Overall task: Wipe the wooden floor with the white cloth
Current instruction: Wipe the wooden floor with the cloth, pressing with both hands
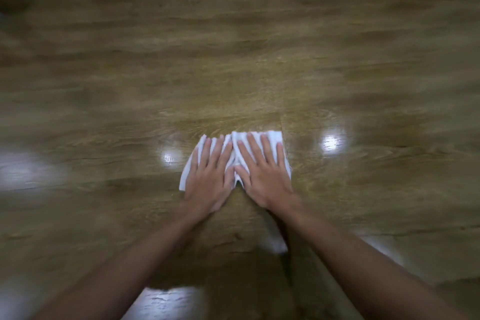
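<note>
A white cloth (274, 138) lies bunched flat on the wooden floor (233, 60) in the middle of the head view. My left hand (207, 174) presses on its left half with fingers straight and spread. Beside it, my right hand (262, 171) presses on the right half the same way, thumbs almost touching. Both arms reach forward from the bottom of the frame. Most of the cloth's middle is hidden under my hands.
Brown wood-grain floor fills the whole view, blurred toward the edges. Bright light reflections show on it left (168, 157) and right (330, 143) of the cloth, and near the bottom edge.
</note>
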